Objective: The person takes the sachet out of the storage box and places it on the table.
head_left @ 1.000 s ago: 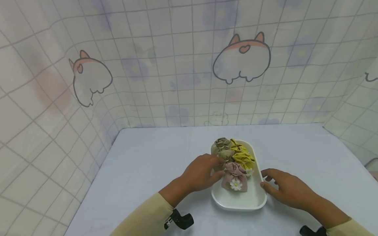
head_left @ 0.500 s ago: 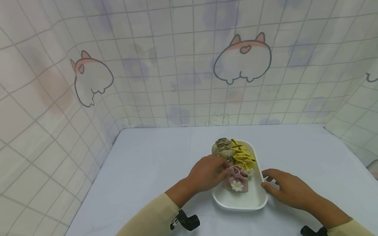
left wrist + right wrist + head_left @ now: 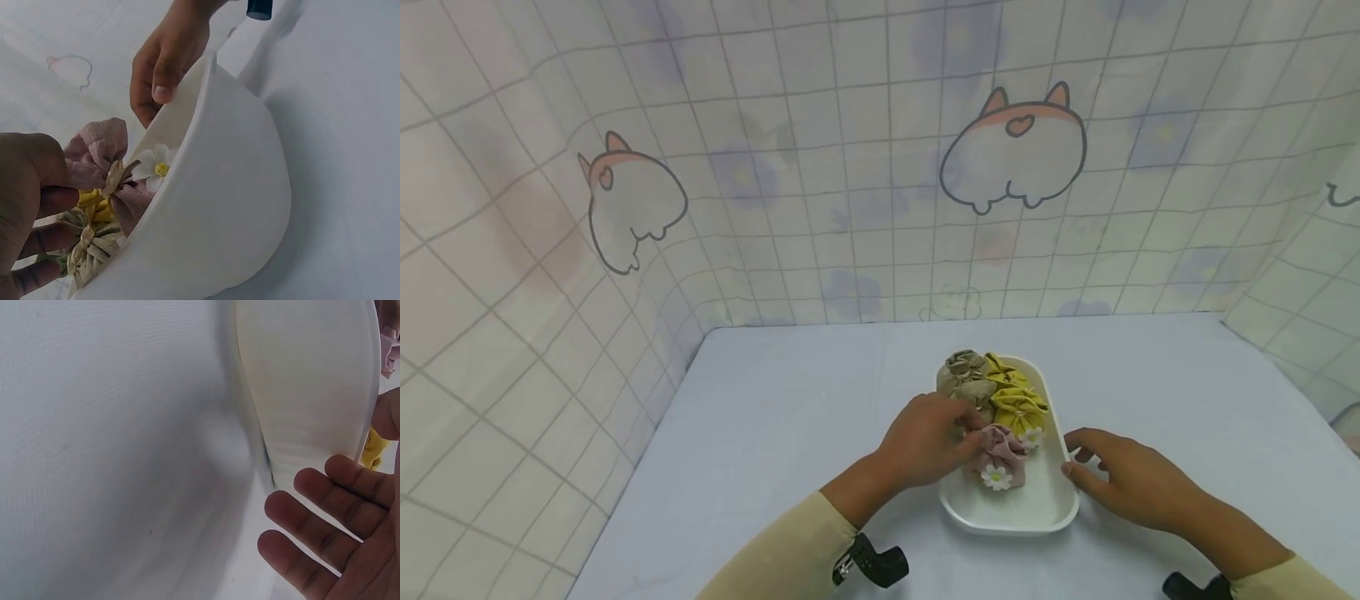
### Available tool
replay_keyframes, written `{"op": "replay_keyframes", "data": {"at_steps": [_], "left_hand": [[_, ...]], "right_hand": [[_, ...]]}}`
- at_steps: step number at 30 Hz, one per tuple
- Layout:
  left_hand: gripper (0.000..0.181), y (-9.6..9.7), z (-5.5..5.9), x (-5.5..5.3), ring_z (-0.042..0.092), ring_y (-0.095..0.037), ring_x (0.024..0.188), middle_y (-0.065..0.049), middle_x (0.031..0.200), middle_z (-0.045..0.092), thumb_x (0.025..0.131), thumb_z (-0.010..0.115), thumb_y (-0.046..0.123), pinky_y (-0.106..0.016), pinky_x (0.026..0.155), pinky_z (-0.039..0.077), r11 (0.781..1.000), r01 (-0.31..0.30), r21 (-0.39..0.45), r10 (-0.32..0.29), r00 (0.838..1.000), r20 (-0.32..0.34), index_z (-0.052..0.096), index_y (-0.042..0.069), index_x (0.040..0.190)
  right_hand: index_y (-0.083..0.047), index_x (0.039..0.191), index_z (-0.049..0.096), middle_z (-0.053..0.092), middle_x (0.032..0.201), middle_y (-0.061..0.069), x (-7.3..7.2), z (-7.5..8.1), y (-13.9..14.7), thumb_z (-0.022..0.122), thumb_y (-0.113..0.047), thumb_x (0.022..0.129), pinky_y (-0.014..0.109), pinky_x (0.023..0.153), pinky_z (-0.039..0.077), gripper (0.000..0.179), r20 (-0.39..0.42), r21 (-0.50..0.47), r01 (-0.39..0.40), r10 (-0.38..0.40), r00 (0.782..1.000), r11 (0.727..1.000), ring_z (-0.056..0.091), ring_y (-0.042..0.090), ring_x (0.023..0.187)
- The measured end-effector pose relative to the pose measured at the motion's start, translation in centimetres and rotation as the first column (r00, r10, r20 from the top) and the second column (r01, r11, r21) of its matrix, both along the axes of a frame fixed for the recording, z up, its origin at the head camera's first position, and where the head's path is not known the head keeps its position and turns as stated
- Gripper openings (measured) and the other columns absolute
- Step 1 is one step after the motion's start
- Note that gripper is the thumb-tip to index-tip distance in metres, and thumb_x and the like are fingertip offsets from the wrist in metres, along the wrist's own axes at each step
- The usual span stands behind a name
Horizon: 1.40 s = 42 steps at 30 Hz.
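My left hand reaches over the left side of a white tray. Its thumb and index finger pinch the gathered top of a pink drawstring pouch, which has a white flower on its front. In the left wrist view, the pouch's cord is tied below the pinched cloth and the other fingers spread beneath. My right hand steadies the tray's right rim, thumb over the edge and index fingertip against the outer wall. Its remaining fingers extend loosely alongside.
Behind the pink pouch, two yellow pouches and greenish-beige pouches crowd the tray's far half. The tray stands on a white-covered table. A tile-patterned curtain with cartoon dog prints rises behind it.
My left hand has moved right from beside the pink pouch to its neck and taken hold of it. The pouch has tilted slightly. My right hand stays at the tray rim.
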State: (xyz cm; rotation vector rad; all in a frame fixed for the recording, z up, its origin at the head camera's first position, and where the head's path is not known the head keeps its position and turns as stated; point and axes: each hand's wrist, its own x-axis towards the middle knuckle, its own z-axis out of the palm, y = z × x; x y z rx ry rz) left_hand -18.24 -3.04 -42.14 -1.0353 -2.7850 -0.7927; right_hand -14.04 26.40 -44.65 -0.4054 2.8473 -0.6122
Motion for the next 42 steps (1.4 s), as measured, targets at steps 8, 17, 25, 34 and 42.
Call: {"op": "replay_keyframes", "data": {"at_steps": [8,17,25,34,42], "left_hand": [[0.005,-0.8,0.8,0.0,0.062,-0.008,0.087,0.017,0.088,0.067,0.094,0.072,0.025,-0.024,0.081,0.048,0.996,0.006,0.087,-0.006,1.000,0.000,0.074,0.021,0.094],[0.005,-1.8,2.4,-0.1,0.062,-0.012,0.090,0.015,0.090,0.066,0.096,0.072,0.023,-0.026,0.081,0.049,0.987,-0.030,0.161,0.031,1.000,-0.004,0.075,0.019,0.096],[0.006,-2.6,3.8,-0.7,0.056,-0.008,0.089,0.011,0.091,0.065,0.097,0.071,0.023,-0.030,0.080,0.050,0.979,-0.059,0.197,0.066,0.997,-0.032,0.073,0.017,0.098],[0.005,-3.7,5.2,-1.0,0.060,-0.010,0.097,0.008,0.097,0.068,0.097,0.072,0.022,-0.037,0.087,0.052,0.957,-0.103,0.270,0.116,0.993,-0.032,0.072,0.017,0.099],[0.004,-6.0,6.0,-1.0,0.061,-0.014,0.099,0.008,0.096,0.066,0.096,0.072,0.019,-0.043,0.090,0.052,0.933,-0.185,0.308,0.201,0.979,-0.019,0.072,0.016,0.098]], "right_hand": [[-0.008,0.130,0.062,0.070,0.109,0.002,-0.1,0.1,-0.1,0.068,-0.045,0.097,0.050,0.078,0.058,0.050,0.050,-0.032,0.011,-0.009,0.999,0.999,0.068,0.026,0.095],[-0.007,0.131,0.062,0.069,0.109,0.002,-0.1,0.4,-0.2,0.068,-0.045,0.097,0.049,0.078,0.058,0.051,0.080,-0.042,0.021,-0.018,0.997,0.999,0.068,0.026,0.095],[-0.006,0.130,0.062,0.069,0.109,0.001,-0.2,0.4,-0.1,0.068,-0.045,0.097,0.049,0.078,0.058,0.052,0.088,-0.048,0.015,-0.011,0.996,0.999,0.068,0.026,0.095],[-0.005,0.131,0.061,0.069,0.109,0.002,-0.2,0.5,-0.1,0.068,-0.045,0.098,0.048,0.078,0.058,0.053,0.090,-0.054,0.005,-0.001,0.996,0.999,0.067,0.024,0.095],[-0.004,0.131,0.061,0.069,0.110,0.003,-0.2,0.6,0.0,0.068,-0.045,0.097,0.047,0.077,0.058,0.054,0.094,-0.058,0.000,0.005,0.996,0.998,0.067,0.025,0.095]]}}
